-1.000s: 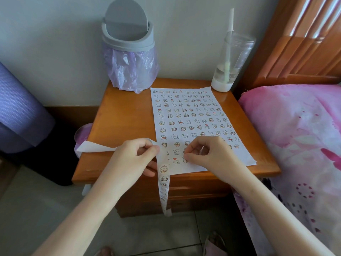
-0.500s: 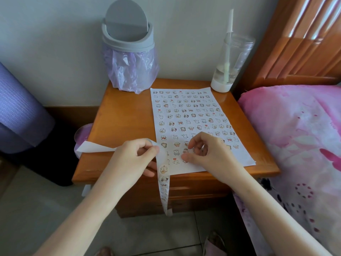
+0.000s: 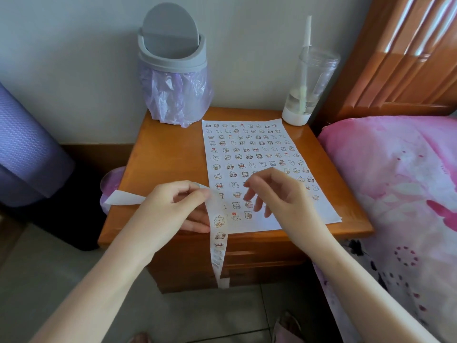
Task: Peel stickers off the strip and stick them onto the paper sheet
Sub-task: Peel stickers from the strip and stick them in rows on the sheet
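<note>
1. The left hand (image 3: 173, 209) pinches the long white sticker strip (image 3: 217, 233) between thumb and forefinger at the near left corner of the sheet, above the near edge of the nightstand.
2. From that pinch one length of strip hangs down past the nightstand's front edge toward the floor, small cartoon stickers showing on it; the bare white tail runs left, out past the nightstand's left edge.
3. The right hand (image 3: 277, 194) hovers released over the near part of the sheet, fingers spread and curled downward, gripping nothing; whether a fingertip touches the paper cannot be told.
4. The white paper sheet (image 3: 257, 154), covered in rows of small stickers, lies flat on the orange-brown wooden nightstand (image 3: 168, 154); its near right corner sits close to the front edge, and a blank margin remains at its near end.
5. The nightstand's left half is bare wood, open room beside the sheet.
6. At the far left stands a grey swing-lid bin with a lilac plastic liner (image 3: 173, 78), touching the wall.
7. At the far right corner stands a clear plastic tumbler with a straw (image 3: 306, 90), just beyond the sheet's far right corner.
8. A pink floral bedspread (image 3: 395, 194) borders the nightstand's right edge.
</note>
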Tool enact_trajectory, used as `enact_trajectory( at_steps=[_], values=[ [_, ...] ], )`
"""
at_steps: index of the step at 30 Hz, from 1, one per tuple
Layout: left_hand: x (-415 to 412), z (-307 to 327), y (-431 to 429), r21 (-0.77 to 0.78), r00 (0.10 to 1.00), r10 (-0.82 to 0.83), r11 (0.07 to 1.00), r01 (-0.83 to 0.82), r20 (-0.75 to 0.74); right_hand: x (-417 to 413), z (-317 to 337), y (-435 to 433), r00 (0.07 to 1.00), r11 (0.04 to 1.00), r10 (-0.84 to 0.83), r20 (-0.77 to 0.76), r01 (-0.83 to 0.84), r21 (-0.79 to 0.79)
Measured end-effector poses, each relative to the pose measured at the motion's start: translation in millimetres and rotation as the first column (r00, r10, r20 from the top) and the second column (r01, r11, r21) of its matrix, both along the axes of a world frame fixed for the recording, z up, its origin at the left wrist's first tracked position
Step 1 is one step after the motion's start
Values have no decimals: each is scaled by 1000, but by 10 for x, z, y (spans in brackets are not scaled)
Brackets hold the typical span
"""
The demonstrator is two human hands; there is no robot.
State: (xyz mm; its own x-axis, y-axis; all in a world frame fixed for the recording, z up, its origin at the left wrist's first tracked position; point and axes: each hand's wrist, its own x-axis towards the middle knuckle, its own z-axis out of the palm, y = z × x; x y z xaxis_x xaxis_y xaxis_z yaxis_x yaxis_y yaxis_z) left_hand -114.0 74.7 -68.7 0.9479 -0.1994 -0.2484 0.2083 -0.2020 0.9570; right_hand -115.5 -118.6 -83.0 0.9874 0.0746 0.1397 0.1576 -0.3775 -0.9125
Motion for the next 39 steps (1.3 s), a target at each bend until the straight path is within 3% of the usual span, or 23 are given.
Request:
enact_trajectory(
  at_steps=[4,9,17,29,39],
  values=[
    [-23,25,17,-37,998,37,999,-36,42,-156,55,143,988,988,153,-15,-153,12],
    [-40,-1,-6,-17,986,75,997,-73,150,-213,53,204,986,983,165,2,-165,86],
    [-62,26,-66,-118,999,15,993,-9,51,-191,42,157,994,987,107,2,-106,120],
    [-55,-38,-85,-38,990,23,999,-18,141,-179,-17,171,979,989,83,184,-58,-137],
    [-55,-49,-98,-34,989,56,998,-52,140,-179,-30,170,962,991,92,256,-63,-122]
  ],
)
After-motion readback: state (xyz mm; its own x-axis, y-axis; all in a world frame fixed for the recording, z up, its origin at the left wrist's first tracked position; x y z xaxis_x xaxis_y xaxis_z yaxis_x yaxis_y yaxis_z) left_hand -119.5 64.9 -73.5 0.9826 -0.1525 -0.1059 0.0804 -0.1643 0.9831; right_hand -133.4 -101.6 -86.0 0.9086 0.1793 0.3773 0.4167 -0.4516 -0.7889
